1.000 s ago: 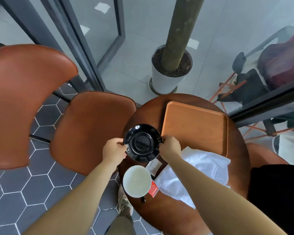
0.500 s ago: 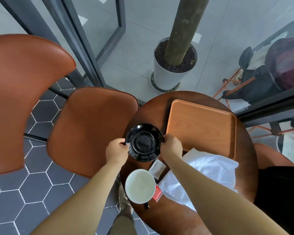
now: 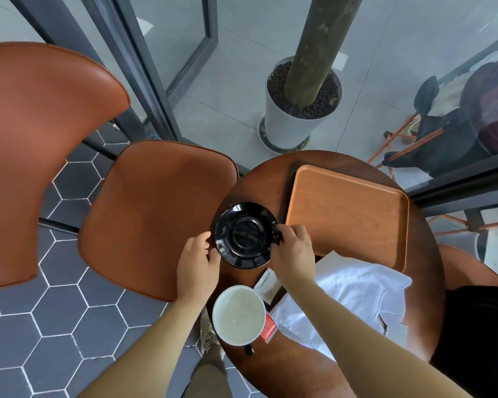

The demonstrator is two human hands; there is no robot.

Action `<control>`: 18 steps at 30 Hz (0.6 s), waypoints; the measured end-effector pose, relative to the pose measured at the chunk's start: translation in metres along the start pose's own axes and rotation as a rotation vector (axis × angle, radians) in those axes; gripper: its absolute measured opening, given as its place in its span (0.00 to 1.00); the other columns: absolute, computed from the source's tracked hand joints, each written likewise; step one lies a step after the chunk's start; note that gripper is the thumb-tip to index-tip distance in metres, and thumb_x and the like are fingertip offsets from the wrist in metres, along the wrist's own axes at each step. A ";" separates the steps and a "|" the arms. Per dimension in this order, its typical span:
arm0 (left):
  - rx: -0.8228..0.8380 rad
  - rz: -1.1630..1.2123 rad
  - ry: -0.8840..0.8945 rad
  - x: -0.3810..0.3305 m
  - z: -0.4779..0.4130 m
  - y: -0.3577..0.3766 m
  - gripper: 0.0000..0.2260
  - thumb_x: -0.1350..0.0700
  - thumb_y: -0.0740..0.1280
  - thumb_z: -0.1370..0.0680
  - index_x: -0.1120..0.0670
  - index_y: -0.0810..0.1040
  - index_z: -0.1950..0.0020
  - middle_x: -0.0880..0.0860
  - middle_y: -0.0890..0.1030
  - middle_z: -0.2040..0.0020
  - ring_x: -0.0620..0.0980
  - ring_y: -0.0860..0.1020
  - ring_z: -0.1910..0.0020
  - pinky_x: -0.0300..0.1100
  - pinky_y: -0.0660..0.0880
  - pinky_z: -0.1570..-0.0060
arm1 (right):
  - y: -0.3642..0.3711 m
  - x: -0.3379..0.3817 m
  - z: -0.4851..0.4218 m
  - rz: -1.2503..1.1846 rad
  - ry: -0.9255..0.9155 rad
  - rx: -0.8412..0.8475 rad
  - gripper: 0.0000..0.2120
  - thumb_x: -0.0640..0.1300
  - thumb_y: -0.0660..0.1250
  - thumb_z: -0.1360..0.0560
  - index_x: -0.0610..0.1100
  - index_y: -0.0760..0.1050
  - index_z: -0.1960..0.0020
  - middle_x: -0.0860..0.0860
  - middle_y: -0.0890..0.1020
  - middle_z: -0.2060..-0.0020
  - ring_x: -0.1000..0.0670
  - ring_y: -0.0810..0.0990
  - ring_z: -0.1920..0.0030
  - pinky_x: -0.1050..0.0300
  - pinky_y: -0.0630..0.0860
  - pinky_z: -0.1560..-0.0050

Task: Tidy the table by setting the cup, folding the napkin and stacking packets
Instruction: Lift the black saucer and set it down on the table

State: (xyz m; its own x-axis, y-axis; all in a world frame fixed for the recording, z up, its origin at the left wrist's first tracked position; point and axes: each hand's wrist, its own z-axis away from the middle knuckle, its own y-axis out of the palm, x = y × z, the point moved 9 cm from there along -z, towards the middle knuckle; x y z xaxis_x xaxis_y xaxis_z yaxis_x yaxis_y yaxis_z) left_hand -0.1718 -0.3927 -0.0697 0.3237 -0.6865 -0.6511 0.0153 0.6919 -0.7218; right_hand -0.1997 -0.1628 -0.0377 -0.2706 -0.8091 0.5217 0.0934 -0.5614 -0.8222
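Small round wooden worktop (image 3: 288, 369) beside a glass wall, and here's the layout. At the near edge sits the white cup (image 3: 238, 315), dark handle pointing toward the person. A red packet (image 3: 268, 328) is tucked right against it, and a white packet (image 3: 268, 286) lies just beyond. The crumpled napkin (image 3: 357, 294) sprawls toward the right edge, unfolded. Now the action: left hand (image 3: 197, 262) and right hand (image 3: 295, 254) each have fingers curled onto opposite sides of the black saucer (image 3: 246, 235), pinching its rim near the left edge. Whether it's touching the wood, I can't tell. The smart play is to keep it level, seat it flat on bare wood clear of the packets and release both sides together. Then bring the cup over by its handle. At the far side, the tray (image 3: 348, 208) lies waiting.
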 end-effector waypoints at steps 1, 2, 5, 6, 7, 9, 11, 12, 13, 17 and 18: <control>-0.031 -0.093 0.134 -0.004 0.009 -0.002 0.15 0.63 0.69 0.24 0.59 0.77 0.36 0.56 0.80 0.47 0.53 0.78 0.51 0.44 0.75 0.52 | 0.002 0.009 0.003 0.053 -0.117 0.003 0.21 0.35 0.68 0.28 0.43 0.76 0.35 0.45 0.76 0.41 0.43 0.74 0.43 0.51 0.79 0.48; -0.058 -0.184 0.262 -0.006 0.019 -0.002 0.15 0.65 0.70 0.26 0.60 0.78 0.39 0.57 0.79 0.47 0.55 0.78 0.50 0.46 0.77 0.52 | 0.007 0.016 0.006 0.101 -0.214 0.036 0.26 0.38 0.71 0.28 0.44 0.72 0.31 0.45 0.74 0.36 0.42 0.72 0.38 0.47 0.79 0.43; -0.020 -0.365 0.492 0.004 0.034 0.013 0.13 0.66 0.72 0.27 0.62 0.80 0.43 0.61 0.79 0.42 0.61 0.78 0.40 0.54 0.79 0.42 | 0.034 0.023 0.009 0.287 -0.326 0.237 0.47 0.58 0.76 0.32 0.54 0.53 0.21 0.46 0.57 0.22 0.39 0.55 0.23 0.42 0.62 0.27; 0.006 -0.403 0.537 0.008 0.037 0.020 0.13 0.65 0.73 0.27 0.62 0.80 0.42 0.62 0.79 0.40 0.62 0.77 0.36 0.55 0.77 0.37 | 0.042 0.022 0.008 0.346 -0.338 0.286 0.53 0.64 0.75 0.34 0.57 0.47 0.21 0.47 0.50 0.20 0.40 0.48 0.20 0.43 0.54 0.26; 0.028 -0.434 0.583 0.011 0.039 0.026 0.13 0.65 0.73 0.26 0.62 0.80 0.42 0.62 0.78 0.38 0.62 0.76 0.33 0.56 0.74 0.33 | 0.049 0.021 0.007 0.392 -0.350 0.314 0.56 0.68 0.74 0.36 0.58 0.42 0.21 0.48 0.46 0.19 0.40 0.42 0.20 0.44 0.48 0.26; 0.057 -0.456 0.656 0.014 0.042 0.037 0.14 0.61 0.72 0.24 0.61 0.79 0.39 0.61 0.76 0.34 0.61 0.72 0.29 0.56 0.67 0.26 | 0.058 0.019 0.004 0.442 -0.354 0.331 0.60 0.72 0.73 0.38 0.58 0.39 0.21 0.48 0.41 0.19 0.41 0.38 0.20 0.45 0.44 0.26; 0.088 -0.401 0.666 0.015 0.043 0.044 0.14 0.55 0.65 0.18 0.59 0.76 0.34 0.60 0.72 0.29 0.59 0.66 0.24 0.53 0.60 0.22 | 0.062 0.017 0.002 0.478 -0.358 0.314 0.61 0.72 0.73 0.38 0.56 0.39 0.21 0.46 0.41 0.19 0.40 0.38 0.20 0.44 0.46 0.25; 0.107 -0.373 0.653 0.017 0.042 0.047 0.16 0.53 0.60 0.16 0.58 0.74 0.32 0.59 0.69 0.26 0.58 0.63 0.22 0.52 0.57 0.21 | 0.062 0.017 0.000 0.494 -0.365 0.293 0.60 0.72 0.73 0.38 0.55 0.40 0.20 0.45 0.41 0.19 0.39 0.39 0.20 0.43 0.48 0.24; 0.126 -0.361 0.645 0.019 0.041 0.049 0.18 0.51 0.56 0.15 0.58 0.73 0.30 0.58 0.67 0.24 0.57 0.59 0.20 0.52 0.55 0.21 | 0.063 0.017 -0.001 0.502 -0.368 0.274 0.60 0.72 0.73 0.38 0.54 0.41 0.20 0.44 0.42 0.19 0.39 0.40 0.20 0.43 0.49 0.24; 0.150 -0.380 0.686 0.024 0.037 0.056 0.20 0.50 0.56 0.15 0.58 0.69 0.27 0.59 0.64 0.22 0.56 0.54 0.19 0.55 0.55 0.21 | 0.062 0.019 -0.006 0.486 -0.368 0.233 0.62 0.72 0.74 0.40 0.51 0.44 0.20 0.42 0.45 0.19 0.39 0.42 0.19 0.43 0.53 0.23; 0.146 -0.386 0.689 0.025 0.037 0.056 0.20 0.50 0.56 0.15 0.58 0.69 0.26 0.59 0.64 0.22 0.57 0.53 0.19 0.55 0.55 0.21 | 0.062 0.020 -0.008 0.477 -0.368 0.227 0.62 0.72 0.75 0.40 0.51 0.44 0.20 0.42 0.45 0.19 0.39 0.42 0.19 0.43 0.53 0.23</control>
State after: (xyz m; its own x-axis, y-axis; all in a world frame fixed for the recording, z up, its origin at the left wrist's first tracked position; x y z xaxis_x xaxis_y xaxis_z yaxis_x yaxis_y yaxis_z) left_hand -0.1280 -0.3625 -0.1180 -0.3861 -0.8339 -0.3944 0.1462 0.3669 -0.9187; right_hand -0.2066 -0.2122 -0.0796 0.1934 -0.9630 0.1877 0.3339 -0.1153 -0.9355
